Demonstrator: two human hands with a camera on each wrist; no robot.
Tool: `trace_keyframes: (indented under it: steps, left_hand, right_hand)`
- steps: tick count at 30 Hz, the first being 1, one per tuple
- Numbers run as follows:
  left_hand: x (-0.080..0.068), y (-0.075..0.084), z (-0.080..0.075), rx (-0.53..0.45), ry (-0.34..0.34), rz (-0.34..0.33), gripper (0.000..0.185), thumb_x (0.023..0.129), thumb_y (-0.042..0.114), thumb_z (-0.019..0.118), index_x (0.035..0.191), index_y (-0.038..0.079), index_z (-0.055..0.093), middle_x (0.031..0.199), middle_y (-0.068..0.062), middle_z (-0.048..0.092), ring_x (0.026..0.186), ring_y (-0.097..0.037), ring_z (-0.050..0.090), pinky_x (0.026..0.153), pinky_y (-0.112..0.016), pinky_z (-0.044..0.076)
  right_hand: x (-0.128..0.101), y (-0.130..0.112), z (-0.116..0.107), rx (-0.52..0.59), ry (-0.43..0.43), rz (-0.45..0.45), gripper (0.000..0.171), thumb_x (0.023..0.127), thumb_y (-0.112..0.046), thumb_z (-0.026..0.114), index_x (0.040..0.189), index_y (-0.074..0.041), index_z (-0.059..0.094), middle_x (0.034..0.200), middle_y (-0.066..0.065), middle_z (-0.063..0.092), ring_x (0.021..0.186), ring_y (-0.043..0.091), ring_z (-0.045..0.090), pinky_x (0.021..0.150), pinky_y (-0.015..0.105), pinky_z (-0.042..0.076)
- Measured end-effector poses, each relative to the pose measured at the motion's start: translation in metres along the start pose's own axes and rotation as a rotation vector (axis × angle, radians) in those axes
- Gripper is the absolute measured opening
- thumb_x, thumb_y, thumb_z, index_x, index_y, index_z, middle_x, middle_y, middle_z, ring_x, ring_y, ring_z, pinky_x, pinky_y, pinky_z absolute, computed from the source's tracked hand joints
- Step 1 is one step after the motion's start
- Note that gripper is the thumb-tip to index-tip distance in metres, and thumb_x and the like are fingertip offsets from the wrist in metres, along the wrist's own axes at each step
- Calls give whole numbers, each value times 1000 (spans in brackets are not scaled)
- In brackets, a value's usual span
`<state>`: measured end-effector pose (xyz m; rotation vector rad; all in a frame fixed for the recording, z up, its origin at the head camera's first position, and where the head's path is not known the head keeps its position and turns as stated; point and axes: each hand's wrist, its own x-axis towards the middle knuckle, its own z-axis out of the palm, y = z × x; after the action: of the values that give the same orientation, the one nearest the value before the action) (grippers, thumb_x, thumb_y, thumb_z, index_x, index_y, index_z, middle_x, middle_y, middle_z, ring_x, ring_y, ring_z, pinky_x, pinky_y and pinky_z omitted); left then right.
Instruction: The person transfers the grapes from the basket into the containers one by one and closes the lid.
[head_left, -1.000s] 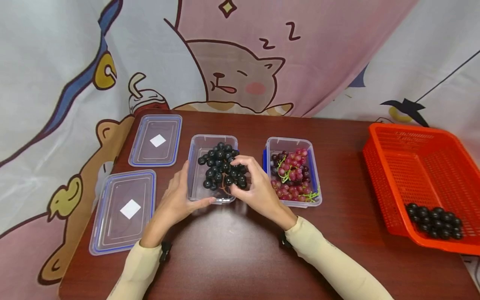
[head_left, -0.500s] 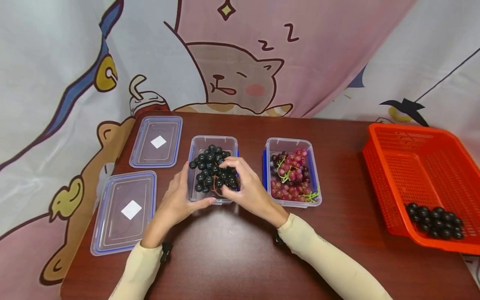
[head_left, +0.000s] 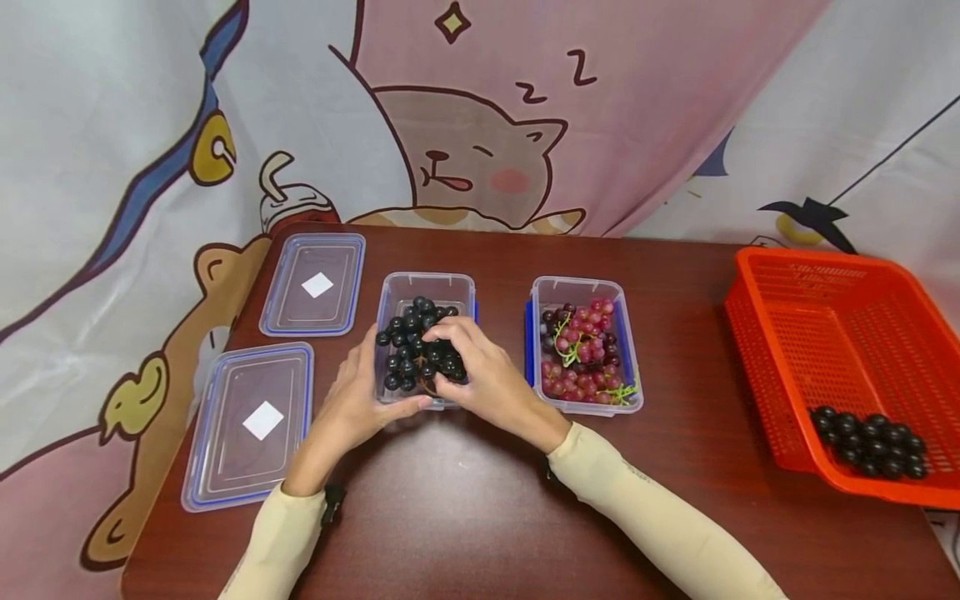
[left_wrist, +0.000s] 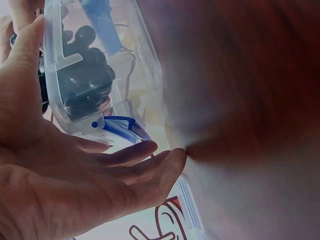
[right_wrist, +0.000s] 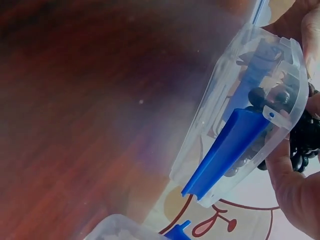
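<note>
My right hand [head_left: 491, 379] grips a bunch of black grapes [head_left: 408, 332], thumb and fingers around its near right part. The bunch is in the mouth of a clear plastic container [head_left: 427, 284] with blue clips. Held against that container's left side and front rim is my left hand [head_left: 347, 400], its fingers fairly straight and the thumb along the front. In the left wrist view, dark grapes [left_wrist: 87, 82] show through the wall beside the fingers. The right wrist view has a blue clip [right_wrist: 227, 152] hanging down the container's side; the right hand partly hides the bunch.
A second container [head_left: 581, 287] to the right holds red and dark grapes [head_left: 585, 333]. Two clear lids, a smaller one [head_left: 341, 287] and a larger one [head_left: 288, 417], lie at left. An orange basket [head_left: 825, 287] at far right holds more black grapes [head_left: 870, 446].
My right hand has moved left and lower with the black grapes, bringing them from the right part of the container down into it. My left hand has stayed at the container's side.
</note>
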<state>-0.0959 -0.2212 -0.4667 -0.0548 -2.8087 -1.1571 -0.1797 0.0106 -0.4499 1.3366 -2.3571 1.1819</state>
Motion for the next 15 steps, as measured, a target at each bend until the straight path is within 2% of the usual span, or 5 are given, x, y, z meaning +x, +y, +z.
trace_keyframes:
  steps: [2, 6, 11, 15]
  left_hand:
    - [-1, 10, -6, -15, -29, -30, 134, 83, 56, 94, 173, 0, 12, 159, -42, 37, 144, -62, 38, 106, -83, 35]
    - [-1, 10, -7, -8, -62, -78, 132, 83, 47, 97, 172, -1, 11, 162, -41, 33, 149, -59, 34, 112, -79, 33]
    - [0, 10, -7, -3, -67, -87, 134, 83, 48, 97, 173, 0, 11, 163, -40, 33, 149, -58, 34, 112, -78, 34]
    - [0, 10, -7, 0, -57, -74, 133, 83, 47, 97, 173, 0, 12, 161, -40, 35, 147, -58, 36, 111, -79, 35]
  right_hand:
    - [1, -1, 2, -14, -16, -4, 56, 90, -7, 83, 139, -11, 58, 144, 10, 57, 131, 24, 60, 108, 40, 52]
    - [3, -1, 5, -64, -30, -16, 56, 89, -9, 85, 139, -12, 59, 142, 10, 59, 126, 25, 64, 105, 40, 55]
    - [4, -1, 10, -177, -58, -2, 58, 88, -14, 86, 140, -18, 60, 142, 7, 59, 111, 24, 69, 84, 41, 62]
    - [6, -3, 10, -257, -84, 0, 58, 89, -18, 88, 140, -20, 61, 142, 8, 60, 106, 24, 70, 69, 39, 62]
